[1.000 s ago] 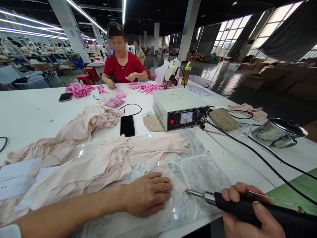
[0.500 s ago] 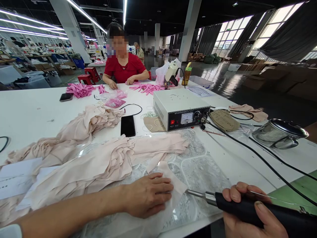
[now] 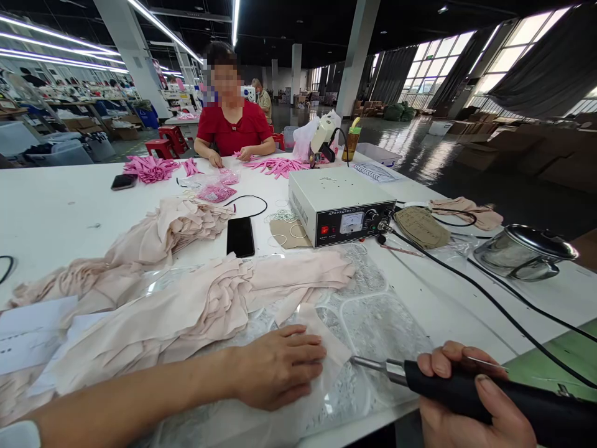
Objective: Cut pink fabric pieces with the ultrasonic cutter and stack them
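My left hand point(image 3: 282, 367) lies flat, palm down, on a thin pale beige fabric piece point(image 3: 328, 336), fingers stretched toward the right. Wrapped around the black handle of an ultrasonic hand tool point(image 3: 450, 391) is my right hand point(image 3: 497, 410). The tool's slim metal tip meets the right corner of the fabric piece. Beneath is a clear, glossy sheet point(image 3: 387, 323) with a grey marbled look. Just beyond my left hand, layered beige fabric strips point(image 3: 200, 305) spread across the table. Whether the tip presses into the cloth, I cannot tell.
A metal control box point(image 3: 342, 199) with a dial stands ahead, its black cable point(image 3: 466, 283) running right. Nearby are a phone point(image 3: 240, 236), a steel lidded cup point(image 3: 527, 252) and more beige fabric point(image 3: 163, 230). Across the table a person in red point(image 3: 236, 127) handles pink strips point(image 3: 280, 166).
My hands, the tool and the fabric look almost unmoved. Across the table, the person's hands have shifted slightly.
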{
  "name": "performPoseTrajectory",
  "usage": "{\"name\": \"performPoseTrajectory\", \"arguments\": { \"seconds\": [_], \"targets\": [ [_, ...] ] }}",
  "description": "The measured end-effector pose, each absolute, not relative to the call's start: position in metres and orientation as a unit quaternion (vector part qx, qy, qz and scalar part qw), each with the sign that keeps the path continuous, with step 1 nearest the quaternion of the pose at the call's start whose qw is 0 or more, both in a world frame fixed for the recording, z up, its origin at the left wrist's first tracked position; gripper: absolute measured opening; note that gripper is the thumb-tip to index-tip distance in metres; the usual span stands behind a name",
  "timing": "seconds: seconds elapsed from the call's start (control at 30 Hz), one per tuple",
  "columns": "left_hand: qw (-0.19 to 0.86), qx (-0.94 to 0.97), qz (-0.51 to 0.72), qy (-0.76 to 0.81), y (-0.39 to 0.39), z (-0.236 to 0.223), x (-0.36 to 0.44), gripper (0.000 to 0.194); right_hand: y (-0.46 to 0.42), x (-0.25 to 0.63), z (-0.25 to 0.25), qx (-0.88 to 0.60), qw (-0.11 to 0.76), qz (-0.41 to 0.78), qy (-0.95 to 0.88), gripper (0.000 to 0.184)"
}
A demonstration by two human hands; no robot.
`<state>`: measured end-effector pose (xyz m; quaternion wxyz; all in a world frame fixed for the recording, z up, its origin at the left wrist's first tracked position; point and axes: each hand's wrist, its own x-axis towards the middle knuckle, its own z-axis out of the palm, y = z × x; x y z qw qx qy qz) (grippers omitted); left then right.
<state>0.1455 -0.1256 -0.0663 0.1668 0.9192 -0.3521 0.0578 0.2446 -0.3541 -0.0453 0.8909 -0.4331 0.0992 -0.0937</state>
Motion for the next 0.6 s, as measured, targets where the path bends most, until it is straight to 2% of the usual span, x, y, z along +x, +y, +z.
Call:
{"name": "performPoseTrajectory", "arguments": {
  "seconds": [0.27, 0.6],
  "targets": [
    [0.164, 0.919, 0.048, -0.356, -0.127, -0.066, 0.148, 0.023, -0.354, 0.245, -0.044, -0.437, 0.887, -0.092, 0.117, 0.022],
    [0.14, 0.924, 0.018, -0.355, -0.135, -0.058, 0.163, 0.041, -0.352, 0.246, -0.044, -0.443, 0.883, -0.106, 0.111, 0.021]
  ]
}}
